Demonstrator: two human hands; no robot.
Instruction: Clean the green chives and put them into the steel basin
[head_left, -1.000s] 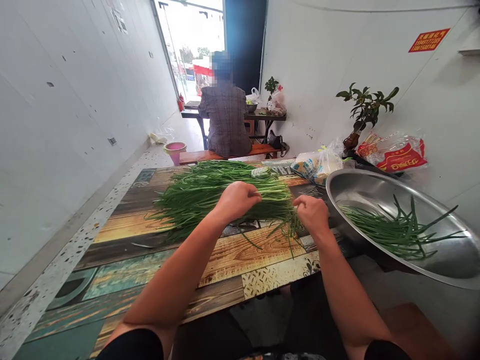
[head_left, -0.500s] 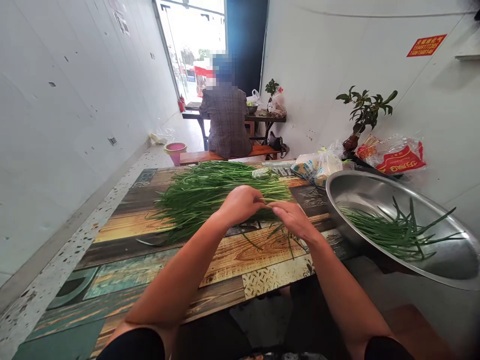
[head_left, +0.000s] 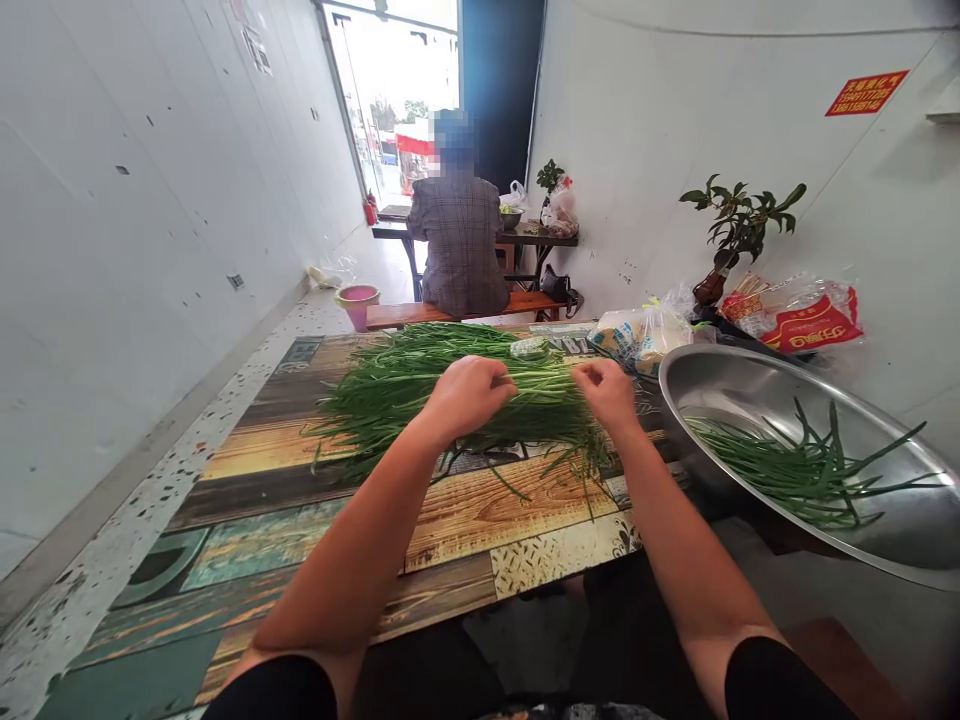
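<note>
A big heap of green chives (head_left: 405, 385) lies across the patterned table (head_left: 315, 520). My left hand (head_left: 466, 392) rests on the heap's near side with its fingers curled round some stalks. My right hand (head_left: 606, 392) is just to the right, fingers pinched on the stalks' right ends. A large steel basin (head_left: 720, 385) stands at the right and holds several loose chives (head_left: 795, 470).
Plastic food bags (head_left: 645, 330) and a red packet (head_left: 814, 320) lie behind the basin beside a potted plant (head_left: 739, 225). A person in a checked jacket (head_left: 459, 245) sits on a bench (head_left: 390, 313) facing away. A pink bucket (head_left: 358, 300) stands on the floor.
My right hand swung left to meet my left hand, then moved back right and up along the stalks. My left hand stayed on the heap.
</note>
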